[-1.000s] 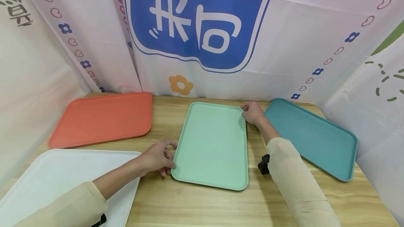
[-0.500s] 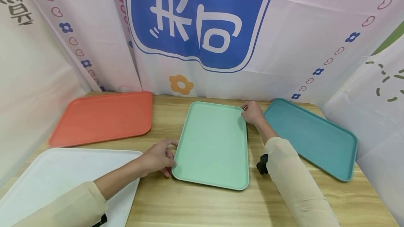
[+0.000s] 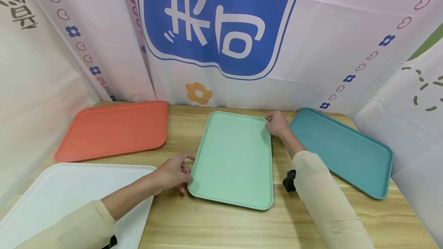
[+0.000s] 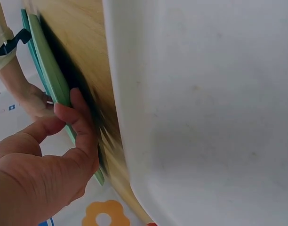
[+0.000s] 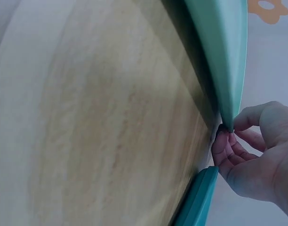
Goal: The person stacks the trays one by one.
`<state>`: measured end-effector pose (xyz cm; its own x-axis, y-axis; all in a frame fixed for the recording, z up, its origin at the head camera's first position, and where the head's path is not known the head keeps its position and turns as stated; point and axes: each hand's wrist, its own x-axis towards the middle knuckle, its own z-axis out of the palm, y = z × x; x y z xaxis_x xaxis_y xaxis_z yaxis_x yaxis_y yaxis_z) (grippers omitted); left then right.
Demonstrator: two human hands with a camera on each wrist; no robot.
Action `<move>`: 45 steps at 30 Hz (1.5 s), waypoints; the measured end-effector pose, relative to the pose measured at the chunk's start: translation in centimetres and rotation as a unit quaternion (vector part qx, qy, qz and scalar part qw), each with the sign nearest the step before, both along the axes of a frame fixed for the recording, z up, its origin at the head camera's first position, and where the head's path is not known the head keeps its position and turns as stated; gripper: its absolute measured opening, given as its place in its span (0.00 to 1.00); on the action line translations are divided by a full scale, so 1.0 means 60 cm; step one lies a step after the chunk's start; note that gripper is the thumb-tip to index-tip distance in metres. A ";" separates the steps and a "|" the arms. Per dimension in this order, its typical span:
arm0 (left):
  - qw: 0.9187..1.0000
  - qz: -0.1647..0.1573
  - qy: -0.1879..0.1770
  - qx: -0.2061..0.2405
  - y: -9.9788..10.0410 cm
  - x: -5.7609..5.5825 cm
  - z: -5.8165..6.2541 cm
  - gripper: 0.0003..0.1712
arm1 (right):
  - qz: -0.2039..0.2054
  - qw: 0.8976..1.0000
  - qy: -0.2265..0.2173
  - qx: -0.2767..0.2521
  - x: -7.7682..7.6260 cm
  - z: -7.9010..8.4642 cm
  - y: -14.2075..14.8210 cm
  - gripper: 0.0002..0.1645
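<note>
A light green rectangular tray [image 3: 235, 156] lies in the middle of the head view, its long sides running away from me. My left hand [image 3: 173, 173] pinches its left edge near the front corner, thumb at the rim and fingers curled underneath. At the far right corner my right hand [image 3: 277, 124] grips the rim between thumb and fingers. In the left wrist view the green tray [image 4: 50, 66] is seen edge-on, with a dark shadow on the wood beneath it. The right wrist view has the tray corner [image 5: 224, 61] between thumb and fingers.
An orange-red tray [image 3: 114, 131] lies at the back left, a white tray [image 3: 86, 183] at the front left under my left forearm. To the right, a teal tray [image 3: 342, 153] lies slanted. Printed cloth [image 3: 311, 49] hangs behind the wooden table [image 3: 207, 226].
</note>
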<state>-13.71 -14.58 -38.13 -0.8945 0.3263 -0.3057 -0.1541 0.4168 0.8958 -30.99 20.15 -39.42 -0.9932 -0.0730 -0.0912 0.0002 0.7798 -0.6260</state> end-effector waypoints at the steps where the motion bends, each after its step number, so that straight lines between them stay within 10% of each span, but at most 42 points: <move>1: 1.000 0.002 0.001 -0.001 -0.001 0.000 0.000 0.38 | 0.001 1.000 -0.002 -0.002 0.000 0.001 0.001 0.26; 19: 1.000 -0.009 0.017 -0.011 -0.020 -0.005 0.008 0.35 | 0.010 0.999 -0.003 -0.040 0.017 0.015 0.014 0.31; 29: 0.999 -0.008 0.040 -0.016 -0.038 -0.017 0.016 0.35 | 0.000 0.995 -0.008 -0.100 0.035 0.018 0.029 0.11; 45: 0.997 0.030 0.046 -0.057 -0.059 -0.044 0.026 0.25 | 0.036 0.992 -0.037 -0.118 0.065 0.029 0.059 0.21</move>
